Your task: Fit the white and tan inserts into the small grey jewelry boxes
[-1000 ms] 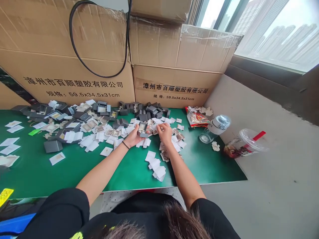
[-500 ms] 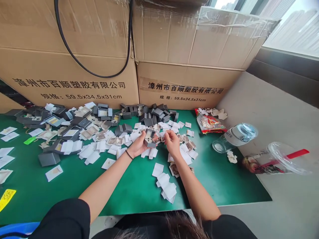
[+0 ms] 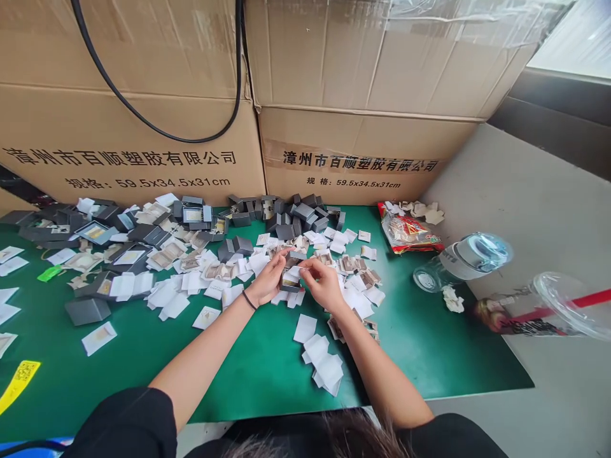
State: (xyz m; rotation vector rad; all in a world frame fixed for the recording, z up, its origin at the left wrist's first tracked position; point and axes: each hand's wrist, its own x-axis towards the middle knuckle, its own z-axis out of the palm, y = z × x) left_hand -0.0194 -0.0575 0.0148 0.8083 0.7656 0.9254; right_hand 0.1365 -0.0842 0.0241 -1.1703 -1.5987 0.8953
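Note:
My left hand is curled round a small open grey box above the green mat. My right hand meets it from the right, its fingertips pinched on a small white card at the box's mouth. Loose white cards lie under and around both hands, and a small stack of white cards sits nearer me, by my right forearm. A heap of small grey boxes lies just beyond the hands.
Two big cardboard cartons with a black cable stand along the mat's far edge. More grey boxes and cards spread to the left. On the right lie a red snack bag, a toppled clear bottle and a plastic cup.
The view has tilted down and drawn closer. My hands have come together over the grey box, and my right fingers now pinch a white card at it.

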